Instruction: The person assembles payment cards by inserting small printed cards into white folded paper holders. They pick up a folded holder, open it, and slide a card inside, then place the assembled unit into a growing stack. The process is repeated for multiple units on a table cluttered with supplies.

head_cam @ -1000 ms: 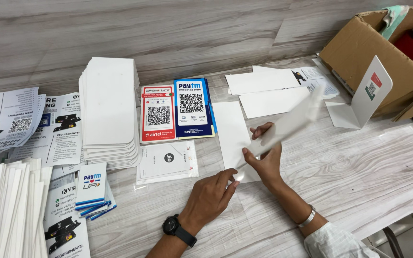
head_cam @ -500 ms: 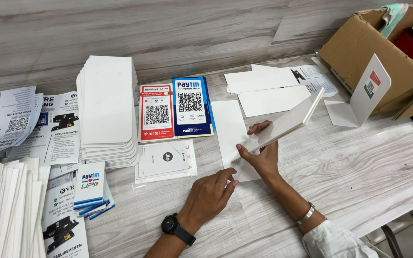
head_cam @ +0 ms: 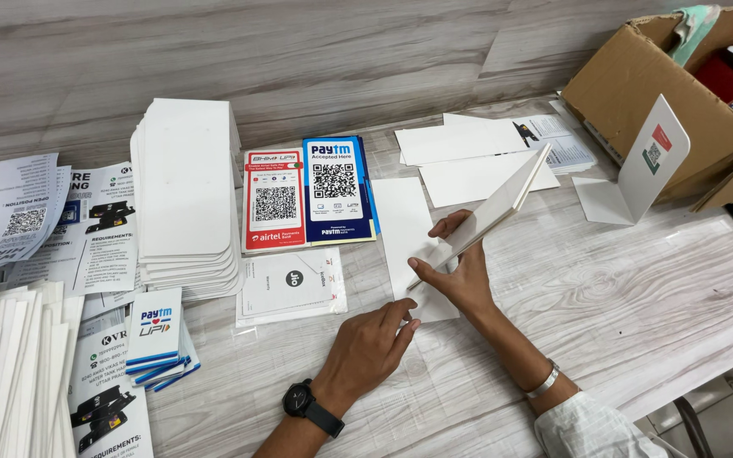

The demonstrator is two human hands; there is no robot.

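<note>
Head view: right hand (head_cam: pixel 461 276) (thumb up) on white board (head_cam: pixel 502 206)

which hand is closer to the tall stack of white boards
Left. The left hand, palm down on a white sheet, is nearer the stack; the right hand is farther right, holding a folded white board.

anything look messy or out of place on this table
Mostly tidy. The tall stack of white boards is fanned out and leaning at its base instead of squared. The leaflets at the far left lie overlapping and skewed. The cardboard box has a loose, bent flap.
</note>
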